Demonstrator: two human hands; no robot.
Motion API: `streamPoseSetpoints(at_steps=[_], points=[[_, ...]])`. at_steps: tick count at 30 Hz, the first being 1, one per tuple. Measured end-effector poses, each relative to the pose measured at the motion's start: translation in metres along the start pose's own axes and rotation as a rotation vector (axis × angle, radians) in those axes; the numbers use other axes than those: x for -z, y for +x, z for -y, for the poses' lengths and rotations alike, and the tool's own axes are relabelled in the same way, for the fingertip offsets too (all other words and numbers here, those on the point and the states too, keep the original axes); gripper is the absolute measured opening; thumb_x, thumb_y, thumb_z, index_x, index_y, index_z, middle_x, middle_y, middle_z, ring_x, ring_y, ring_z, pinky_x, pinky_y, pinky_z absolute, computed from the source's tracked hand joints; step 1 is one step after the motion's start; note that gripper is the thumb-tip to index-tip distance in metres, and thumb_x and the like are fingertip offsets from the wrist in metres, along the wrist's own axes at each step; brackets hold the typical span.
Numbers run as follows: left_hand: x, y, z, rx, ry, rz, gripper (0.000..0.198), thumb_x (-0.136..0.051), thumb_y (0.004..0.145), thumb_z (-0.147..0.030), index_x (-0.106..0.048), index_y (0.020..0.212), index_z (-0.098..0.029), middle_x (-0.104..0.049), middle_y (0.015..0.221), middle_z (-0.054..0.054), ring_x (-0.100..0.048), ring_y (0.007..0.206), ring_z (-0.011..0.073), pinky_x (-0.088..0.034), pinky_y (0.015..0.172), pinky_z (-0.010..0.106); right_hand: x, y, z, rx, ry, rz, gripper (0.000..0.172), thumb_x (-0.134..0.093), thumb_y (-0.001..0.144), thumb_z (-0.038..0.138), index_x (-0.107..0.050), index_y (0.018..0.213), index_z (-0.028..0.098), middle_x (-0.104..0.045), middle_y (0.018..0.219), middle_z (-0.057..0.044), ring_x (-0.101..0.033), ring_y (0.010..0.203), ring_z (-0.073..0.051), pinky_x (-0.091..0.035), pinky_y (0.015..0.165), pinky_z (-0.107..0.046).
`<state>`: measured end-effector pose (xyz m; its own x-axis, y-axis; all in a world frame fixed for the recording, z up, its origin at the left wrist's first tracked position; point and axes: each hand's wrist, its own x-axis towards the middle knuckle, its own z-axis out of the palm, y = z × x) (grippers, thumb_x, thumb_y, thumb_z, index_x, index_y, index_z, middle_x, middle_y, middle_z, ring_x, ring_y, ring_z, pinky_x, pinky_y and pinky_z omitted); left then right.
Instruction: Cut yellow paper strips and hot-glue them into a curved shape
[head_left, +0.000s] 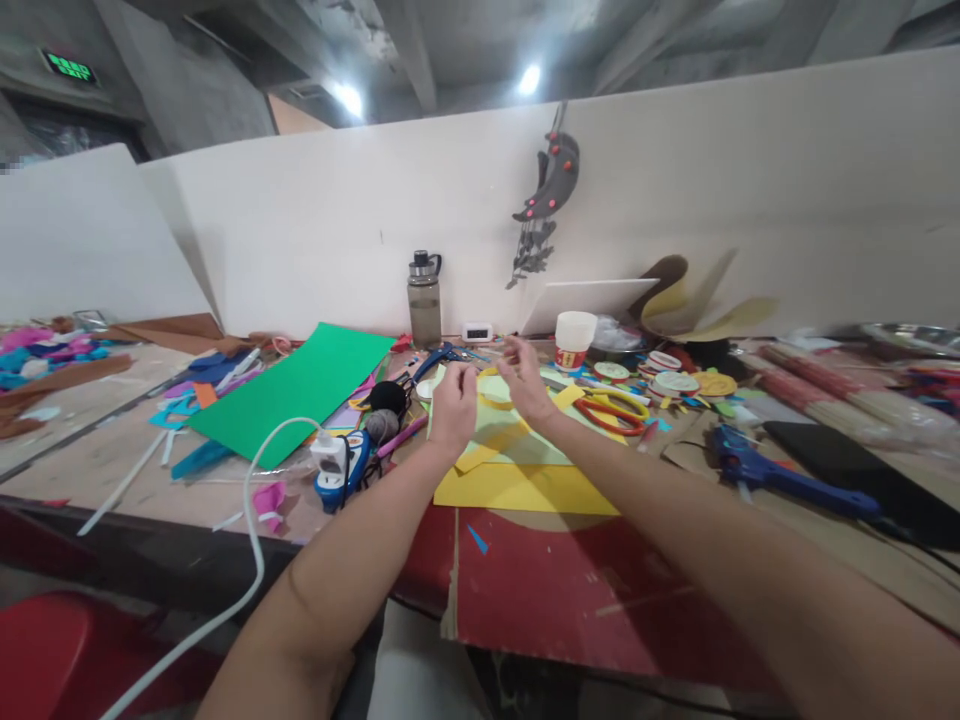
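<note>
My left hand (455,405) is closed, its fingers curled together above a pale green sheet (487,448); what they grip, if anything, is hidden. Facing it, my right hand (529,383) has its fingers and thumb a little apart. A curved yellow strip (493,402) shows between the two hands, nearest the right one. Flat yellow strips (491,447) lie on the pale green sheet. Under that is a larger yellow sheet (517,490). Scissors with orange and yellow handles (611,412) rest just right of my right wrist.
A green sheet (300,390), a power strip with a white plug (334,458) and a dark yarn ball (386,400) lie left. A bottle (425,305) and paper cup (574,340) stand behind. A blue glue gun (787,480) and tape rolls (673,385) are right.
</note>
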<state>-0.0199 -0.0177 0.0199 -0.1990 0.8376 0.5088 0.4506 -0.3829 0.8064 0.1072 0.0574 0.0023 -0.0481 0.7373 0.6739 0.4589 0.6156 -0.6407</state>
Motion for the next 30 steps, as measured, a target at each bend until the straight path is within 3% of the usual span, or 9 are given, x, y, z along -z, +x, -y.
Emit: streamPoseSetpoints(at_steps=[4,7,12,18,22,26,30], points=[[-0.008,-0.004,0.01,0.027,0.342,0.519,0.024,-0.064,0.076,-0.032,-0.06,0.093,-0.016,-0.063,0.074,0.005,-0.056,0.067,0.0173,-0.038,0.062,0.027,0.023,0.009,0.002,-0.141,0.112,-0.176,0.033,-0.039,0.083,0.029,-0.045,0.114,0.018,-0.051,0.103,-0.008,-0.049,0.092,-0.019,-0.042,0.084,-0.036],[-0.012,-0.006,0.008,0.026,0.513,0.683,0.032,-0.069,0.07,-0.028,-0.061,0.099,-0.016,-0.066,0.082,0.008,-0.059,0.071,0.019,-0.039,0.062,0.027,0.03,-0.001,0.008,-0.23,0.178,-0.223,0.025,-0.043,0.079,0.027,-0.049,0.102,0.019,-0.052,0.093,-0.005,-0.051,0.083,-0.017,-0.043,0.078,-0.034],[-0.014,-0.005,-0.002,0.041,0.646,0.75,0.019,-0.064,0.074,-0.028,-0.064,0.089,-0.017,-0.069,0.089,0.009,-0.062,0.081,0.0212,-0.041,0.066,0.027,0.035,-0.018,0.013,-0.319,0.261,-0.236,0.022,-0.045,0.074,0.025,-0.051,0.095,0.019,-0.053,0.086,-0.002,-0.051,0.076,-0.016,-0.044,0.072,-0.032],[-0.022,-0.003,-0.006,0.04,0.785,0.714,0.038,-0.066,0.07,-0.038,-0.062,0.1,-0.015,-0.068,0.097,0.013,-0.062,0.087,0.0247,-0.042,0.068,0.029,0.044,-0.018,0.01,-0.344,0.286,-0.223,0.019,-0.045,0.072,0.023,-0.054,0.09,0.02,-0.056,0.085,-0.003,-0.052,0.078,-0.017,-0.043,0.072,-0.033],[-0.025,0.006,-0.011,0.101,0.778,0.769,0.026,-0.071,0.064,-0.033,-0.066,0.081,-0.015,-0.067,0.08,0.009,-0.061,0.074,0.022,-0.039,0.061,0.028,0.047,-0.018,0.008,-0.339,0.276,-0.197,0.018,-0.047,0.072,0.022,-0.055,0.087,0.02,-0.057,0.084,-0.003,-0.052,0.078,-0.018,-0.043,0.073,-0.034],[-0.023,0.016,-0.016,0.235,0.484,0.867,0.016,-0.069,0.062,-0.028,-0.058,0.056,-0.017,-0.051,0.051,-0.001,-0.046,0.051,0.0125,-0.032,0.052,0.026,0.055,-0.015,0.007,-0.326,0.258,-0.222,0.017,-0.048,0.072,0.022,-0.056,0.087,0.019,-0.057,0.086,-0.004,-0.052,0.079,-0.019,-0.042,0.076,-0.036],[-0.025,0.018,-0.018,0.409,-0.057,0.696,0.024,-0.073,0.059,-0.033,-0.055,0.062,-0.017,-0.051,0.054,-0.005,-0.042,0.049,0.0082,-0.03,0.05,0.023,0.07,-0.01,0.011,-0.321,0.244,-0.401,0.02,-0.047,0.079,0.029,-0.05,0.097,0.021,-0.054,0.095,-0.006,-0.051,0.088,-0.02,-0.042,0.081,-0.037]])
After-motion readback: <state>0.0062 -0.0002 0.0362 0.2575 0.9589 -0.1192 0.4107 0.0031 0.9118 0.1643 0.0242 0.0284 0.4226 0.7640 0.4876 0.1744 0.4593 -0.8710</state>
